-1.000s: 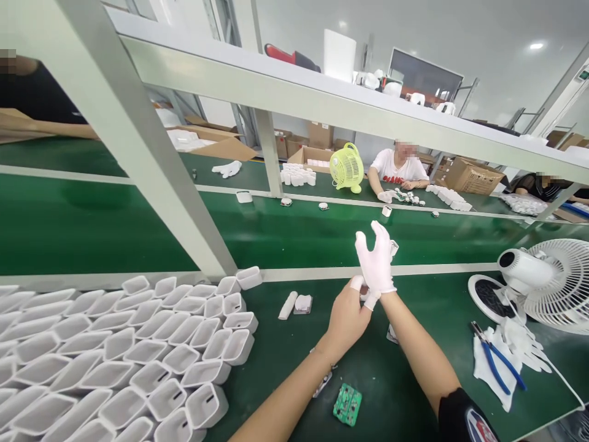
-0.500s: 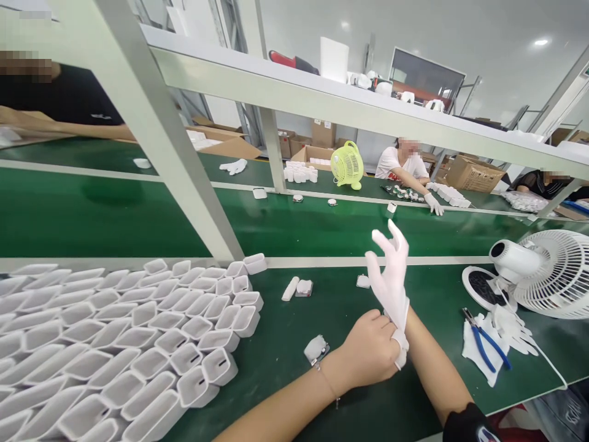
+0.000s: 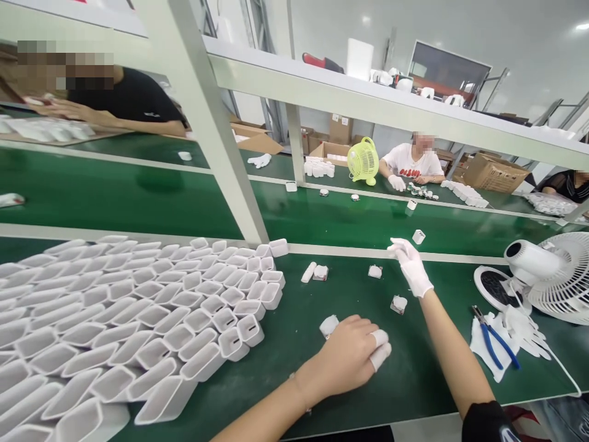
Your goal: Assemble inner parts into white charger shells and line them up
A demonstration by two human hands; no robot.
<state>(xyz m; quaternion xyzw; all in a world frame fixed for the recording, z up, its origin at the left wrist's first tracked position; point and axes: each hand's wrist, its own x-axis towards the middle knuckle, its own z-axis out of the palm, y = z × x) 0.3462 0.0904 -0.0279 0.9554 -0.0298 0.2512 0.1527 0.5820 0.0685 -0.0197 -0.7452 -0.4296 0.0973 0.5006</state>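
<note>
My left hand (image 3: pixel 347 356), bare with white covers on two fingertips, hovers low over the green table. Its fingers curl downward and their tips are hidden, so what they hold, if anything, does not show. A small white part (image 3: pixel 329 326) lies just behind its knuckles. My right hand (image 3: pixel 411 268) wears a white glove and reaches to the table's far edge, fingers extended and nothing in them. Beyond it a small white block (image 3: pixel 418 236) lies on the green belt (image 3: pixel 331 222). Another white part (image 3: pixel 398 304) lies beside my right wrist, and one (image 3: pixel 375 271) left of the glove.
Many white open housings (image 3: pixel 151 319) crowd the left side. At right stand a white fan (image 3: pixel 559 276), blue-handled pliers (image 3: pixel 494 344) and white gloves (image 3: pixel 524 331). A shelf post (image 3: pixel 221 141) rises beyond the housings. People sit across the belt.
My hands have separated: the left no longer grips the glove's cuff and sits lower, while the gloved right has tipped forward toward the belt. The view has shifted left.
</note>
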